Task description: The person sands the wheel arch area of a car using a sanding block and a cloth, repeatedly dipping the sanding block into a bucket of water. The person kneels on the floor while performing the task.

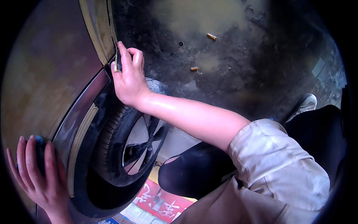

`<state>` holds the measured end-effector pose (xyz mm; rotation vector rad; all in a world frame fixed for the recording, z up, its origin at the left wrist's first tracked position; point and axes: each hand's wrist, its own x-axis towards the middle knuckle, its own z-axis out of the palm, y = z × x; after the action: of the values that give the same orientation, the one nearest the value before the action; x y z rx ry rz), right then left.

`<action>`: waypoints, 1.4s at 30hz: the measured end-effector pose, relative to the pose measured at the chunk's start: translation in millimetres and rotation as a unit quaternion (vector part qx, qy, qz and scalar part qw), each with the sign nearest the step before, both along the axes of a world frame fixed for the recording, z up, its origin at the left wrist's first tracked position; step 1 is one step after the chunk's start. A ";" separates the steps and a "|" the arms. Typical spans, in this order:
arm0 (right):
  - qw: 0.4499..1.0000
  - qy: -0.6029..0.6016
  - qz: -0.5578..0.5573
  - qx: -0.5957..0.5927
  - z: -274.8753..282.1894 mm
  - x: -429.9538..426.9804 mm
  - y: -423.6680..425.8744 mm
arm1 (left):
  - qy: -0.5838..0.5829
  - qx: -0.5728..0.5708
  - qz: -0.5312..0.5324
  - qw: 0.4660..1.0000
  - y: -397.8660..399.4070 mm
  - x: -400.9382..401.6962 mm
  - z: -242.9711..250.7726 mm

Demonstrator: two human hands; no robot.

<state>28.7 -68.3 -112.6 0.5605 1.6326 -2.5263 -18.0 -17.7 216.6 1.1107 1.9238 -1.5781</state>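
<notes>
At the lower left, my left hand (42, 173) lies with spread fingers over a dark, blue-edged pad (40, 154) against the car's body panel (50, 70). My right hand (130, 72) is at the lower corner of the panel, ahead of the wheel arch. Its thumb and fingers pinch a loose end of masking tape (116, 63). More masking tape (93, 36) runs up the panel's edge from there. A further strip of masking tape (81, 145) follows the wheel arch trim (84, 168). What lies under my left palm is hidden.
Below my right forearm is the car's tyre (114, 148) with its alloy wheel (145, 145). Cigarette butts (211, 36) lie on the stained floor (237, 75). My bent knee (190, 170) is close beside the wheel. A red printed sheet (165, 201) lies under the arch, and a shoe (306, 105) is at the right.
</notes>
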 end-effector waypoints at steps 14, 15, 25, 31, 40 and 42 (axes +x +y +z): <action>0.999 0.003 -0.029 -0.018 7.4 9.0 -3.3 | -0.022 0.021 0.009 0.999 3.7 -4.6 -2.3; 1.000 0.020 -0.007 -0.008 10.1 14.3 -1.6 | -0.022 0.022 0.009 0.999 4.0 -4.9 -2.4; 1.000 -0.007 -0.006 -0.014 23.1 15.2 -8.0 | -0.017 0.020 0.019 0.999 1.3 -6.0 1.3; 0.997 -0.061 -0.034 -0.031 34.3 11.5 -13.8 | -0.021 0.031 0.029 0.999 -1.4 -7.4 4.7; 0.999 -0.041 -0.025 -0.007 26.9 10.6 -10.4 | -0.022 0.047 0.022 0.998 -2.4 -7.4 0.6; 0.999 -0.042 -0.026 -0.007 28.2 8.6 -8.7 | -0.022 0.041 0.024 0.999 -3.1 -6.3 2.5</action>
<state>37.2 -77.0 -84.4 0.7049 1.5909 -2.5110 -24.3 -20.7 219.1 1.1142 1.9876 -1.4486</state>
